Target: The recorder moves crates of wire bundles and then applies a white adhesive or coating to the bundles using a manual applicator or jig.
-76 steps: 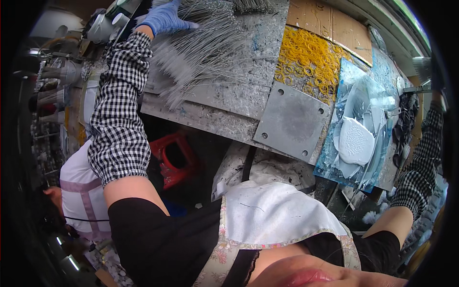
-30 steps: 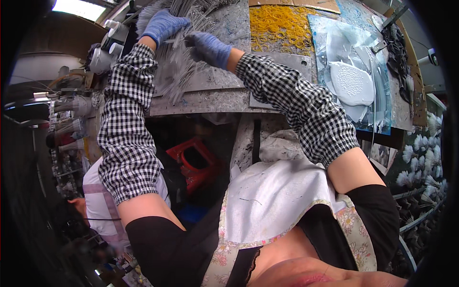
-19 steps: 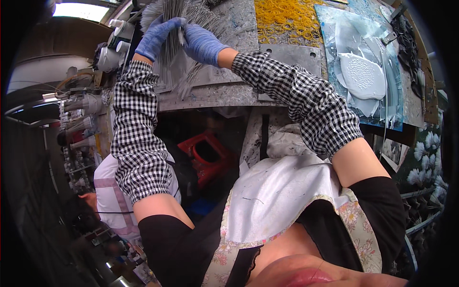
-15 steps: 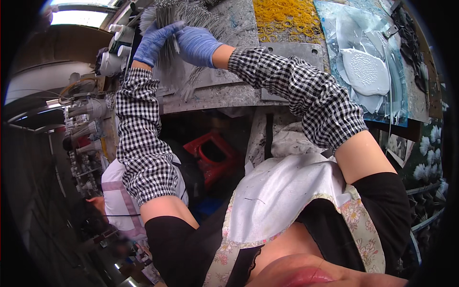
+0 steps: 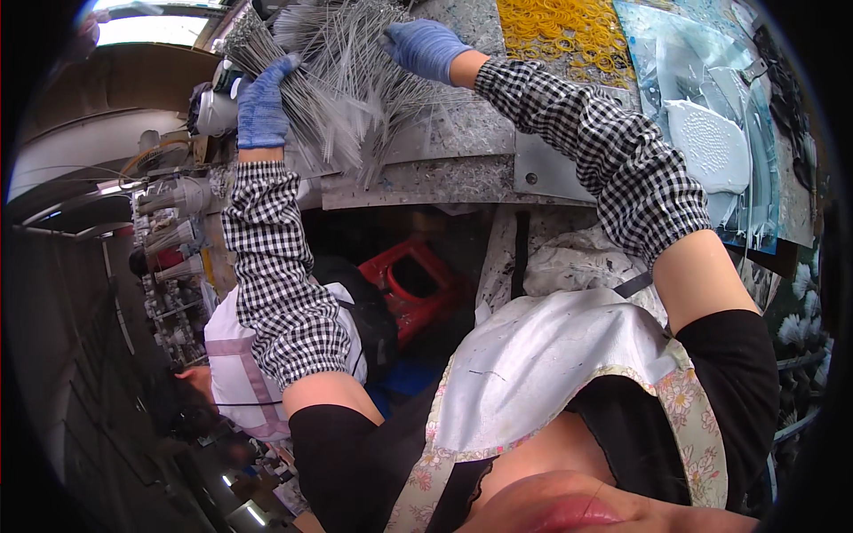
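My left hand (image 5: pixel 265 105), in a blue knit glove, is closed round a bundle of thin grey wire stems (image 5: pixel 251 43) at the far left of the worktable. The stems fan out past the hand toward the table's front edge. Beside the bundle lies a loose, tangled pile of similar stems (image 5: pixel 351 40). My right hand (image 5: pixel 429 50), gloved the same way, is at the pile's right side with its fingers bent together. Whatever its fingertips hold, if anything, I cannot make out.
Yellow rubber bands (image 5: pixel 569 37) lie spread at the back. To the right, a clear bluish sheet (image 5: pixel 653 44) carries a slab of white paste (image 5: pixel 711 147). Metal plates (image 5: pixel 458 133) cover the table. A red plastic stool (image 5: pixel 433 298) stands below, and another person (image 5: pixel 233 333) is at the left.
My hands were close together over the stems and have moved apart, the right one to the right. The left holds the bundle, now slanting across. The view has shifted slightly left.
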Available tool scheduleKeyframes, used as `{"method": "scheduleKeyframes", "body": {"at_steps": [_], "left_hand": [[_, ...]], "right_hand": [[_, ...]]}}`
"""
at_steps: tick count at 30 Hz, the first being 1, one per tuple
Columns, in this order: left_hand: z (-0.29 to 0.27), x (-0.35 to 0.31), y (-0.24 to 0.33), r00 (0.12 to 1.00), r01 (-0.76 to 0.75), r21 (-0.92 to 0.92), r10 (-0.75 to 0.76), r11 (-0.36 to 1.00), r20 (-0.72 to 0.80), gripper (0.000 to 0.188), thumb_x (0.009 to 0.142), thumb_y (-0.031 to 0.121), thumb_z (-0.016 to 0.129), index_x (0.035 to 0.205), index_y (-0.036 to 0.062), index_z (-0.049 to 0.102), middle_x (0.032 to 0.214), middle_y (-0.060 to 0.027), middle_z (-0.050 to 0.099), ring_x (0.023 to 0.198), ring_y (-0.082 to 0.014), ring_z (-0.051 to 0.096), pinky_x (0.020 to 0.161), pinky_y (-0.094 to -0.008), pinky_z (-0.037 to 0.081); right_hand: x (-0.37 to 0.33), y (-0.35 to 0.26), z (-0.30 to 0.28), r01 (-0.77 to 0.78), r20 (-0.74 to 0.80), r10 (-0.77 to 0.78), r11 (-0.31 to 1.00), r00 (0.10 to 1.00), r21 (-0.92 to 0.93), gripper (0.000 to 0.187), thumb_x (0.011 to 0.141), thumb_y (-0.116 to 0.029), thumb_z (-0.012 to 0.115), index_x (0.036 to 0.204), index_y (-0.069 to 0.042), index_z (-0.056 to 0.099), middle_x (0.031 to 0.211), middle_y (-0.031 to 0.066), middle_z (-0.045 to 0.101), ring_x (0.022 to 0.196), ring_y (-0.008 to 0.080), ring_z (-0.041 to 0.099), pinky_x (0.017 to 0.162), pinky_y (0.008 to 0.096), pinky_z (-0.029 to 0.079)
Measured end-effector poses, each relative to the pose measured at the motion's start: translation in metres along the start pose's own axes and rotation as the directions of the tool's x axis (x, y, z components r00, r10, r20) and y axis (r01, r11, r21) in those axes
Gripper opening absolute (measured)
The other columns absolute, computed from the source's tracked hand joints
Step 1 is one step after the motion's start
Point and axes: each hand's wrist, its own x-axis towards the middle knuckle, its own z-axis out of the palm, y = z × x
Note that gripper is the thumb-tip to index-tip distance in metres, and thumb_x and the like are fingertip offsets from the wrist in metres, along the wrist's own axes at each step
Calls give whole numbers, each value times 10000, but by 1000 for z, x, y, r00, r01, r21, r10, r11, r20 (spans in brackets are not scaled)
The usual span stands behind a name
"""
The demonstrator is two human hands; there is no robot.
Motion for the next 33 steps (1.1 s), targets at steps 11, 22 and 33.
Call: {"method": "scheduleKeyframes", "body": {"at_steps": [11,22,33], "left_hand": [[-2,-19,1,992,-81,-79,88,994,88,287,741,92,780,999,17,678,919,-76,698,852,-178,686,785,-288,584],[-36,-108,107,897,-380,-314,430,870,107,263,793,-19,588,1045,49,554,954,-67,580,931,-216,592,970,-410,463],[94,-181,-23,920,146,-396,23,907,391,331,777,37,639,1099,-2,577,999,-130,660,879,-208,662,825,-339,549]], "right_hand": [[34,-67,27,144,-472,-25,965,881,219,361,938,-375,526,1192,-132,608,1273,143,571,1198,278,528,1018,460,391],[45,-24,96,256,-186,-322,916,928,-308,437,985,-373,421,1386,-219,502,1484,-4,432,1422,217,308,1178,467,178],[10,-3,-54,-2,137,-213,534,967,845,462,1000,-335,503,1320,-4,535,1250,104,631,1118,125,595,950,284,475]]}}
